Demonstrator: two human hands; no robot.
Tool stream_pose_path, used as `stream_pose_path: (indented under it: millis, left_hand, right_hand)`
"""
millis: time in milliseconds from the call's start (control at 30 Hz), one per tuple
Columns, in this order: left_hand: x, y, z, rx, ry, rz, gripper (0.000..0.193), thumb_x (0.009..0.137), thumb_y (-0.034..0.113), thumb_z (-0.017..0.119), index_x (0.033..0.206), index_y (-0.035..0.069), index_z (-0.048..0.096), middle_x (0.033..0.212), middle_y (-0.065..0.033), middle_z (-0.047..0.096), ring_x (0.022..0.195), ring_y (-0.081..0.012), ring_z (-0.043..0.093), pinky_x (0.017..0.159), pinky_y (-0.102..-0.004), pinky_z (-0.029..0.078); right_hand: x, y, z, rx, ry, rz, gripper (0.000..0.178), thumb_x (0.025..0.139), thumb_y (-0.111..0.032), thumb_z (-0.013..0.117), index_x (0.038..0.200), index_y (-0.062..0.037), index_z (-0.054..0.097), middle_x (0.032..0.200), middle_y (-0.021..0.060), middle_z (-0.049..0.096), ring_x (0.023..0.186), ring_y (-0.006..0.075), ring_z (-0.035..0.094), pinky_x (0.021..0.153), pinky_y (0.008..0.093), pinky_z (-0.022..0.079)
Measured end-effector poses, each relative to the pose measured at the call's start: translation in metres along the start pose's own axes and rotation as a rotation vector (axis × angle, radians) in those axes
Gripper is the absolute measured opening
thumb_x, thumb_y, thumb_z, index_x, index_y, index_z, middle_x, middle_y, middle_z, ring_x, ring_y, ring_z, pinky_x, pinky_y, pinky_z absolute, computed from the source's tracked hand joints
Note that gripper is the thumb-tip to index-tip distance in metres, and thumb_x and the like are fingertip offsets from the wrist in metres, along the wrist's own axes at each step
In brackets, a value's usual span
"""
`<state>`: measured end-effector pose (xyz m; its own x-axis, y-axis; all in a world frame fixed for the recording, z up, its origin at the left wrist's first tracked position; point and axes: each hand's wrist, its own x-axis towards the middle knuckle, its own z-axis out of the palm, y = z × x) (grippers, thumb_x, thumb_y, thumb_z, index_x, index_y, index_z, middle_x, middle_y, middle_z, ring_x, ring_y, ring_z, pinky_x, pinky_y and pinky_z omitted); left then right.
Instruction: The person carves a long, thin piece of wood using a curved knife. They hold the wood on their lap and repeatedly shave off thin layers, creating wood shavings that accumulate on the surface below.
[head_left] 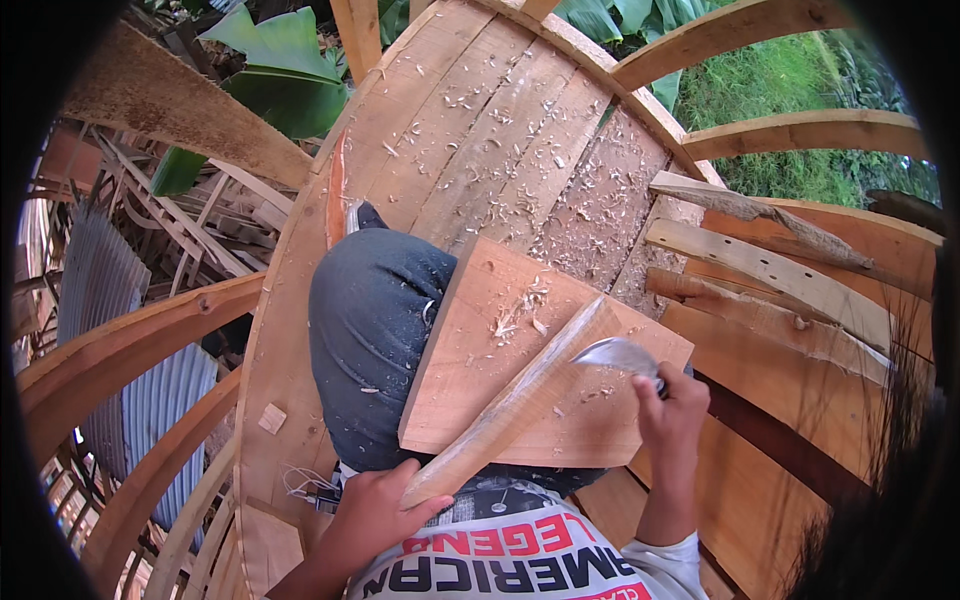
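Across my lap rests a thick, flat wooden block (500, 400) with curled shavings on it. On the block a long strip of wood (525, 385) lies aslant, its near end toward my belly. My left hand (385, 505) is closed around that near end. Beside the strip's far part, my right hand (672, 410) grips a knife (615, 354) with a broad, curved metal blade. The blade's tip is close to the strip's edge; whether it touches I cannot tell. Most of the knife's handle is hidden in my fingers.
Planks strewn with shavings form the floor (500, 130). Curved wooden ribs (140, 335) rise along both sides. Several boards (770, 265) lie at the right. Beyond the left edge are scrap wood (190, 215) and corrugated metal sheets (170, 420). A white cable (300, 485) lies by my left hip.
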<state>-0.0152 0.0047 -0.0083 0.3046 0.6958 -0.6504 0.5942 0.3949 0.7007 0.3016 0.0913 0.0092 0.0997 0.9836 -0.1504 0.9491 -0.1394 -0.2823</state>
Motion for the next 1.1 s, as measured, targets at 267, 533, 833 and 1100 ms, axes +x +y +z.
stream_pose_path:
  millis: [267, 533, 833, 1100]
  left_hand:
    - [0.0, -0.002, 0.005, -0.07, -0.009, -0.056, 0.046, 0.076, 0.041, 0.074, 0.08, 0.001, 0.054, 0.067, -0.0195, 0.062, 0.062, -0.0361, 0.065, 0.056, -0.0396, 0.05]
    - [-0.007, 0.003, 0.003, 0.038, -0.02, -0.041, 0.042, 0.078, 0.037, 0.074, 0.08, 0.001, 0.053, 0.066, -0.0191, 0.061, 0.062, -0.0361, 0.063, 0.056, -0.0398, 0.049]
    - [-0.007, 0.02, 0.002, 0.061, 0.041, 0.05, 0.023, 0.08, 0.015, 0.069, 0.091, 0.001, 0.056, 0.084, -0.0173, 0.062, 0.077, -0.0329, 0.063, 0.063, -0.0387, 0.049]
    - [-0.013, 0.027, 0.0, 0.036, 0.063, 0.055, 0.036, 0.084, 0.002, 0.06, 0.118, -0.001, 0.05, 0.1, -0.0234, 0.062, 0.091, -0.0403, 0.062, 0.077, -0.0413, 0.049]
  right_hand:
    - [0.001, -0.02, 0.031, -0.082, -0.057, -0.232, 0.055, 0.065, -0.059, 0.073, 0.059, -0.0069, 0.057, 0.051, 0.008, 0.052, 0.049, 0.0253, 0.058, 0.046, 0.0362, 0.043]
    - [0.05, 0.028, 0.015, -0.151, 0.111, 0.278, 0.06, 0.085, -0.053, 0.059, 0.074, 0.006, 0.061, 0.059, 0.0205, 0.055, 0.053, 0.0332, 0.055, 0.054, 0.0414, 0.042]
    - [0.007, 0.045, -0.01, 0.095, 0.103, 0.197, 0.051, 0.083, -0.04, 0.066, 0.064, 0.005, 0.05, 0.049, 0.0122, 0.038, 0.045, 0.0202, 0.034, 0.046, 0.0337, 0.033]
    - [-0.037, -0.015, 0.01, 0.287, -0.205, -0.104, 0.053, 0.067, -0.05, 0.076, 0.057, -0.0031, 0.054, 0.048, 0.0121, 0.047, 0.043, 0.0292, 0.052, 0.043, 0.0351, 0.04]
